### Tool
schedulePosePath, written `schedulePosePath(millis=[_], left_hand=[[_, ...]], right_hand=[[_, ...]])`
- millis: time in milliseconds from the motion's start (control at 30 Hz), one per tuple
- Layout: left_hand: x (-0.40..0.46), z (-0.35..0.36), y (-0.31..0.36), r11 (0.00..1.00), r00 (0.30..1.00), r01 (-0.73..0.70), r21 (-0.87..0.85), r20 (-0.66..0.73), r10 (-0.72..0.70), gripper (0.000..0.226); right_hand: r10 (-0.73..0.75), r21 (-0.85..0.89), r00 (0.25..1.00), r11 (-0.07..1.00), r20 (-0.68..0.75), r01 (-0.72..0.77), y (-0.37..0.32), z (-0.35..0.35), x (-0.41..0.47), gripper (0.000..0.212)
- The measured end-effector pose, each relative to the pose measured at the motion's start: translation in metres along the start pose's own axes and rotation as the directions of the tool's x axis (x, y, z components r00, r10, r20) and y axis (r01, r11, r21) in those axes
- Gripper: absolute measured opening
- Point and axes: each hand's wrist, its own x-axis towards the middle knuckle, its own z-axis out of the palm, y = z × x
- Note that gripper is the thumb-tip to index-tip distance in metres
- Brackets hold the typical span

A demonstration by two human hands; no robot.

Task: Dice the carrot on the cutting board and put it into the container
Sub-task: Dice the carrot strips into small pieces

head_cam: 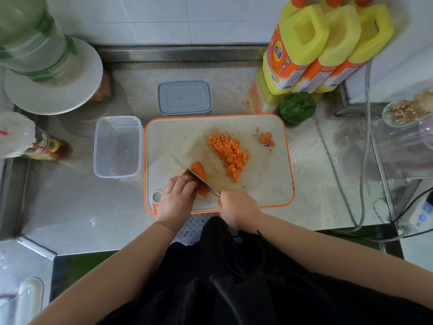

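We are working on the orange-rimmed cutting board (269, 184), which lies on the steel counter with the clear container (118, 146) just beside its left edge, empty as far as we can see. A heap of diced carrot (230, 154) sits mid-board, so we judge the dicing well along, nothing transferred yet. To do this cut well, we should keep the knife (195, 177) edge straight down through the remaining carrot piece (200, 171) and hold our guiding fingertips tucked back from the blade. Our right hand (236, 207) is clenched round the knife handle. Our left hand (177, 198) presses down on the carrot piece, fingers curled over it, right against the blade's flat.
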Motion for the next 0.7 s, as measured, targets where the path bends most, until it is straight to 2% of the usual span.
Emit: schedulePosePath(millis=[200,500,600,700], left_hand=[[0.000,-0.001,-0.002,0.999,0.999,-0.039,0.000,-0.016,0.039,0.017],[0.004,-0.009,0.000,0.996,0.996,-0.089,0.000,-0.015,0.089,0.007],[0.004,-0.008,0.001,0.997,0.997,-0.073,-0.007,-0.027,0.073,0.013],[0.004,-0.007,0.002,0.999,0.999,-0.035,-0.015,-0.017,0.035,0.021]], right_hand=[[-0.018,-0.004,1.000,1.000,-0.019,0.018,-0.002,0.007,0.011,0.012],[0.027,0.123,1.000,0.992,0.009,-0.028,0.004,-0.010,0.015,0.028],[0.007,0.076,1.000,0.997,-0.019,-0.006,0.003,-0.009,0.001,0.022],[-0.027,0.022,1.000,0.999,0.012,0.027,-0.003,-0.006,-0.010,0.014]])
